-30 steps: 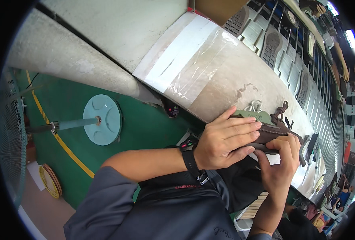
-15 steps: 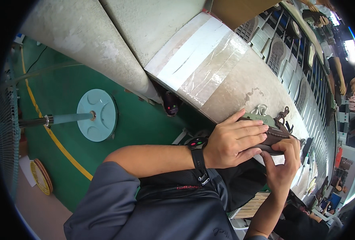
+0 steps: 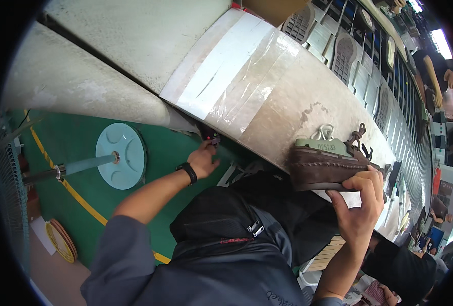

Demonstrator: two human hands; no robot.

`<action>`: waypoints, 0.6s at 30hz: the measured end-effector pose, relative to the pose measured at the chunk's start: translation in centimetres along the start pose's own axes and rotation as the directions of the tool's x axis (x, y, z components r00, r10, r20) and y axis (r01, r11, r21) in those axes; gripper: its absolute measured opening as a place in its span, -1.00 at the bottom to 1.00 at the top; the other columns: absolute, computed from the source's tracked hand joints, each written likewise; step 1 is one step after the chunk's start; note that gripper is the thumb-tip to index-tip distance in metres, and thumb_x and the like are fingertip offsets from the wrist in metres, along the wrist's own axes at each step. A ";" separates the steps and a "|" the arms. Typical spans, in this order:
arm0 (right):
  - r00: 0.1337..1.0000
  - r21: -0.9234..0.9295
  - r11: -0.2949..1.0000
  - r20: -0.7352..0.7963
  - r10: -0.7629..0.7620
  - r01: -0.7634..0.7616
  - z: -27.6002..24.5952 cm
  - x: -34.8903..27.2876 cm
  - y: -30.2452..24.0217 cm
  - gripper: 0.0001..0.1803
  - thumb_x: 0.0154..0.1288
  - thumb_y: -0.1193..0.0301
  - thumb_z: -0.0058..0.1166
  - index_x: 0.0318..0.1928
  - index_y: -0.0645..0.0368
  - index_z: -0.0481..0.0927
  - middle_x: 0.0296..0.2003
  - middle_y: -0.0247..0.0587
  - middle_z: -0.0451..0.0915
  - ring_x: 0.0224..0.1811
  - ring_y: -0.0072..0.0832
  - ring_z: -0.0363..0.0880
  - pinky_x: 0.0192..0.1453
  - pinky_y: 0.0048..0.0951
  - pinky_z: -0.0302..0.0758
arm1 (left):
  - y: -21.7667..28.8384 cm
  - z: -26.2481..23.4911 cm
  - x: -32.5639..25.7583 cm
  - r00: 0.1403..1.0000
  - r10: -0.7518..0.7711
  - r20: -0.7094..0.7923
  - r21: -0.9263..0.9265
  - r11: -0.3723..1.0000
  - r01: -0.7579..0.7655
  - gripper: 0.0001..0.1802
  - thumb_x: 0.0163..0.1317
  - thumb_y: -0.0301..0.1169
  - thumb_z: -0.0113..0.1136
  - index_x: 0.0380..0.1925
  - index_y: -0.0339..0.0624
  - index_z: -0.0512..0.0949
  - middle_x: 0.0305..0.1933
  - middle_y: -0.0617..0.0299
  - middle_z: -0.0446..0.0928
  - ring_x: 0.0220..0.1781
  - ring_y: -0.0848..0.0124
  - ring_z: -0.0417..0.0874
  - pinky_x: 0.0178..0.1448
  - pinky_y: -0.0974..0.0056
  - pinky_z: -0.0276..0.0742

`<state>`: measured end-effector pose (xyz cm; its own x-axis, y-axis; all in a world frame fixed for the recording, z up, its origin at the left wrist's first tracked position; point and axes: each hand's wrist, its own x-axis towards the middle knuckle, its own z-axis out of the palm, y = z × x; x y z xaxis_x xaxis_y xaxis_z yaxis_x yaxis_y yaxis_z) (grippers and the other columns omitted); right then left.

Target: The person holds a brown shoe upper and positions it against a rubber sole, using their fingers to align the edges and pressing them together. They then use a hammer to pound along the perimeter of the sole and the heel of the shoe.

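Pale-blue fan base (image 3: 132, 164) on green floor (image 3: 162, 150)

A slate-grey short-sleeved shirt (image 3: 196, 285) (dark script (image 3: 281, 299) marks its front), a black wristwatch strap (image 3: 190, 172), and a black bag (image 3: 206, 217) with silver zip pulls (image 3: 256, 228) and red lettering (image 3: 236, 240).

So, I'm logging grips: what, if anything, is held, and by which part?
The right hand holds the brown shoe low on its side, toward the laced end. The left hand is at a dark device; any hold there cannot be told.

One held shoe (image 3: 320, 168), one fan base (image 3: 123, 157), one wristband (image 3: 189, 173)
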<state>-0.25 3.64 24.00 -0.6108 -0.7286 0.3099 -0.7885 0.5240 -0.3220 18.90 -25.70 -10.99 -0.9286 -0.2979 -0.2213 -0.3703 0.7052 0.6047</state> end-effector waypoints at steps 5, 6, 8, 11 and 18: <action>1.000 -0.024 1.000 0.026 0.012 -0.011 -0.1 0.1 -0.1 -0.57 -0.10 0.47 0.65 -0.25 0.17 0.62 -0.32 -0.22 0.58 -0.16 -0.10 0.59 0.39 0.14 0.50 | -5.0 6.7 2.4 0.951 -0.245 0.191 0.129 0.966 0.223 -0.43 0.28 -0.10 0.44 0.11 -0.30 0.59 0.51 -0.29 0.39 0.32 -0.16 0.68 0.45 -0.08 0.60; 1.000 -0.021 1.000 0.028 0.011 -0.010 -0.1 0.2 -0.1 -0.57 -0.10 0.46 0.65 -0.25 0.17 0.61 -0.33 -0.22 0.58 -0.17 -0.11 0.59 0.39 0.15 0.50 | -5.0 7.0 2.9 0.926 -0.298 0.231 0.109 0.954 0.280 -0.40 0.29 -0.08 0.43 0.15 -0.31 0.59 0.57 -0.30 0.34 0.35 -0.16 0.66 0.46 -0.08 0.60; 0.999 -0.021 1.000 0.032 0.012 -0.011 0.0 0.3 0.0 -0.57 -0.09 0.46 0.65 -0.26 0.17 0.61 -0.33 -0.23 0.59 -0.17 -0.12 0.59 0.39 0.15 0.50 | -5.0 7.4 3.8 0.897 -0.347 0.276 0.089 0.938 0.335 -0.37 0.29 -0.07 0.42 0.19 -0.31 0.58 0.63 -0.30 0.29 0.38 -0.16 0.65 0.47 -0.07 0.59; 0.999 -0.032 0.999 0.039 0.017 -0.016 0.0 0.5 -0.2 -0.56 -0.10 0.45 0.66 -0.26 0.17 0.61 -0.33 -0.22 0.59 -0.19 -0.13 0.60 0.40 0.15 0.50 | -5.7 8.0 4.7 0.859 -0.349 0.375 0.128 0.937 0.325 -0.21 0.37 -0.03 0.36 0.41 -0.38 0.46 0.71 -0.43 0.06 0.49 -0.15 0.58 0.57 -0.02 0.51; 0.999 -0.034 0.999 0.031 0.022 -0.021 0.0 0.6 -0.2 -0.56 -0.11 0.43 0.66 -0.28 0.16 0.60 -0.35 -0.23 0.59 -0.21 -0.16 0.60 0.39 0.16 0.51 | -10.4 12.6 6.9 0.885 -0.262 0.384 0.170 0.962 0.211 -0.19 0.42 0.01 0.25 0.48 -0.37 0.44 0.68 -0.26 0.23 0.63 -0.09 0.39 0.67 0.03 0.37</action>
<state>-0.44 3.06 24.32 -0.6257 -0.7301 0.2746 -0.7773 0.5539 -0.2983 16.00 -26.98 -28.45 -0.7342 -0.2015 -0.6483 -0.5566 0.7255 0.4049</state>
